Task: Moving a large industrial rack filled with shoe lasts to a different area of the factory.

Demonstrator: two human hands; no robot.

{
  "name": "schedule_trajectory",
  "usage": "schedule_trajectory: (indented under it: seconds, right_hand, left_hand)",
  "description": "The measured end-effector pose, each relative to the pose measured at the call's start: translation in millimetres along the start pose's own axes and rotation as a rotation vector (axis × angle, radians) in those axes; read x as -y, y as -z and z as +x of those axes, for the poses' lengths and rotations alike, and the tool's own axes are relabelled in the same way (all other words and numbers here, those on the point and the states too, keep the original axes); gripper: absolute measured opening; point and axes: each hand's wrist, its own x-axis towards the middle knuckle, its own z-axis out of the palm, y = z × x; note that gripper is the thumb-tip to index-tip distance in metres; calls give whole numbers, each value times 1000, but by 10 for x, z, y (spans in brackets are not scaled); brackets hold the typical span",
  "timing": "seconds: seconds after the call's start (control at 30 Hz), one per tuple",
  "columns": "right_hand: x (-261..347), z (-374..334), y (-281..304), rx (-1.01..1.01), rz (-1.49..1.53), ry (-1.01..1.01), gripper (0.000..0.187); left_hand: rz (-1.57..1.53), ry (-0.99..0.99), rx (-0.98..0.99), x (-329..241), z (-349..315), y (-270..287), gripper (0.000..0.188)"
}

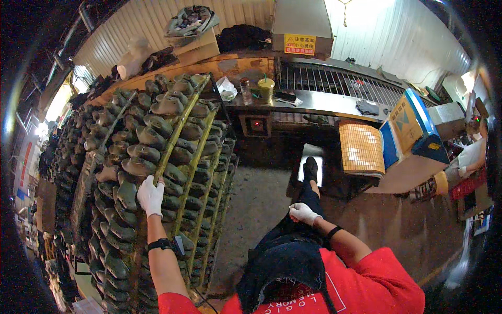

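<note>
On the rack (197,163), in the head view, your shoe-shaped pieces (144,152) stand in close rows over several tiers, up to its right edge. You have the upper tiers well filled; you show no piece lifted clear. How much is done or left cannot be established from this. Your gloved left hand (150,198) is at the upper tier's right edge, just by the yellowish rail (185,118), against the pieces; whether it grasps one or the rail cannot be told. Your gloved right hand (304,214) is loosely curled over your thigh, nothing visible in it. The pieces: dark grey-green, rounded, faintly shiny, tilted and overlapping.
</note>
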Motion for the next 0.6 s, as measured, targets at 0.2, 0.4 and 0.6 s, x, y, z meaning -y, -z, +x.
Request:
schedule_trajectory:
  seconds: [0.2,0.4,0.6]
  right_hand:
    - [175,-87,-6,6,8,-25,29]
    - [210,-42,4,5,-1,-9,29]
    - [247,62,16,10,-36,-18,31]
  left_hand:
    - [-23,-28,-52,17,-6,-27,49]
    - [-5,-4,-5,-40,-3,39,50]
    - [7,5,19,17,10,6,50]
